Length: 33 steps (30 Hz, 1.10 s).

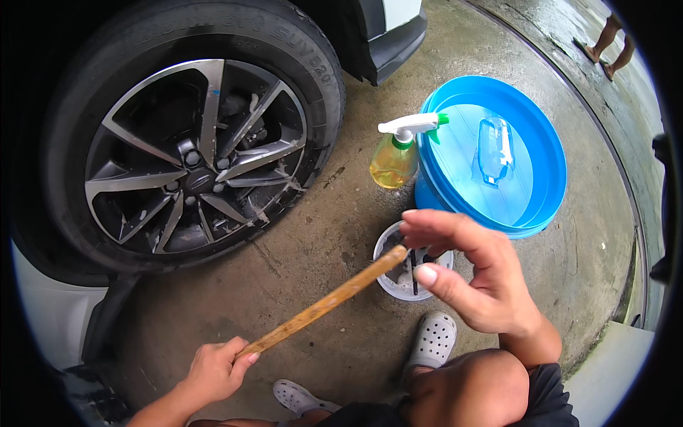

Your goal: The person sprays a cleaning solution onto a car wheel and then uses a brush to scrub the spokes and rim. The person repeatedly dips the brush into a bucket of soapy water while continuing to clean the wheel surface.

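Observation:
A worn wooden stick [325, 304] slants up to the right, its lower end gripped in my left hand [216, 368]. My right hand [475, 272] is raised near the stick's upper end, thumb and fingers apart, holding nothing. Partly behind that hand, a small round plastic tub [385, 285] contains suds and a dark slim item. A spray bottle [394, 160] with yellow liquid and a white and green trigger head stands beside a blue bucket [493, 229]. At the upper left is a car wheel [200, 181] with soapy traces on its lower right spokes.
The car's bumper corner [397, 50] juts out at the top, left of the bucket. My feet in light clogs [433, 339] rest on the wet concrete floor [320, 229]. Another person's legs [608, 40] in flip-flops are at the far upper right.

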Motion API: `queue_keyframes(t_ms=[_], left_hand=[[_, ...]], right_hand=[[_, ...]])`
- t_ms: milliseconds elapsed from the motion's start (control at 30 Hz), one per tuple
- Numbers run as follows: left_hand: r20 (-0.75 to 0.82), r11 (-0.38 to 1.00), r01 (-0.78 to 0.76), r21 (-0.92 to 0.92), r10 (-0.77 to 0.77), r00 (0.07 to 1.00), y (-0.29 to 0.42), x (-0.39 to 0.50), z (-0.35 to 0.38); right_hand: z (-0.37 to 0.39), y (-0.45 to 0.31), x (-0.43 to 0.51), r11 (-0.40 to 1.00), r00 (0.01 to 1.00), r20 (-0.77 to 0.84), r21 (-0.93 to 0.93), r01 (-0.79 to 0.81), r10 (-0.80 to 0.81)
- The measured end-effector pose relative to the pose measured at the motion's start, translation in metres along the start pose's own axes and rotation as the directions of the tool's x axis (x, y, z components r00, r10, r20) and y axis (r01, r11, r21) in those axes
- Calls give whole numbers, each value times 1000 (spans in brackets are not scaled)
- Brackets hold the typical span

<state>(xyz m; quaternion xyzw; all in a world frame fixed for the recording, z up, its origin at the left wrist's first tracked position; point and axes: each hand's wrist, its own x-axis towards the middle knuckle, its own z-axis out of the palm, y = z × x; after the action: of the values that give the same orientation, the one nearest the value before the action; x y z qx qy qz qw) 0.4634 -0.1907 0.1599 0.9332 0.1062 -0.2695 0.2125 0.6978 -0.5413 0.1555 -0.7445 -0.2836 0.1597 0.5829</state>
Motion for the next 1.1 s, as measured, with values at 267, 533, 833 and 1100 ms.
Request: queue_keyframes(t_ms=[267,533,833,1100], left_hand=[[163,738,-259,623,201,966,193,135,22],[154,990,-12,143,-11,988,31,10,-29],[-79,606,42,-794,-171,982,46,7,20],[-797,806,-576,137,435,419,1,-13,-208]], right_hand=[[32,-34,5,991,995,-33,98,96,-93],[29,-16,4,887,764,480,-380,-261,430],[226,13,38,457,720,486,558,-692,496],[266,-93,69,566,768,42,650,-507,639]])
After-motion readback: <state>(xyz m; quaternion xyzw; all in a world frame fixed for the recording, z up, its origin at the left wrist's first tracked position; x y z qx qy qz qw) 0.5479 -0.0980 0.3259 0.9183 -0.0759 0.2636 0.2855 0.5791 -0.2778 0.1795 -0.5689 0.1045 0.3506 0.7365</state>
